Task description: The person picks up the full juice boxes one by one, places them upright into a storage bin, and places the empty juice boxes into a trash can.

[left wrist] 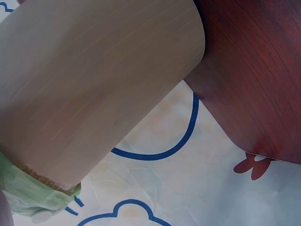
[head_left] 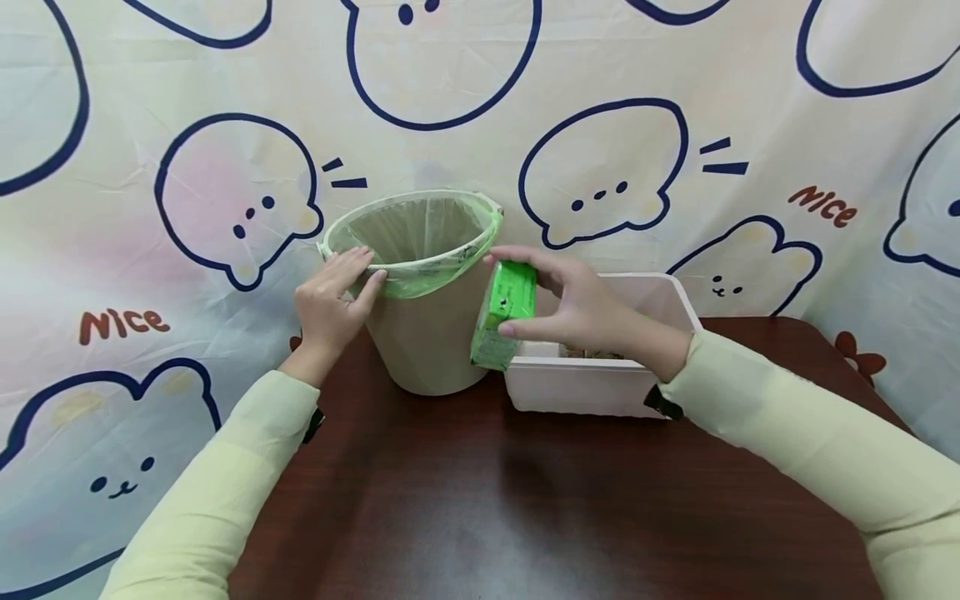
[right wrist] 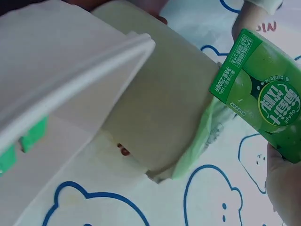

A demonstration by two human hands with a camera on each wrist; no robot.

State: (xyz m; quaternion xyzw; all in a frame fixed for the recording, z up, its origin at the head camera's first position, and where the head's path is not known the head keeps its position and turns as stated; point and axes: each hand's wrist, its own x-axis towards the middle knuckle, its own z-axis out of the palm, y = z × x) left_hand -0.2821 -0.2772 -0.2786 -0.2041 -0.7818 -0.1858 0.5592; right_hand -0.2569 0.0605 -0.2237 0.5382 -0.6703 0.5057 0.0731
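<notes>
A grape juice box (head_left: 504,315), green with white print, is gripped in my right hand (head_left: 573,304), tilted beside the bin's right side. In the right wrist view, the juice box (right wrist: 265,92) shows its front and one end, with part of the holding hand at the right edge. A beige trash bin (head_left: 431,342) with a green plastic liner (head_left: 420,283) over its rim stands on the table. My left hand (head_left: 330,296) rests on the near left of that rim, fingers extended and thumb against the liner. The left wrist view mostly shows the bin's wall (left wrist: 94,80).
A white plastic box (head_left: 585,387) sits right of the bin, under my right forearm; its contents are partly hidden. Green items (right wrist: 33,134) lie inside it in the right wrist view. The dark wooden table (head_left: 480,508) meets a cartoon-printed cloth (head_left: 450,158) behind.
</notes>
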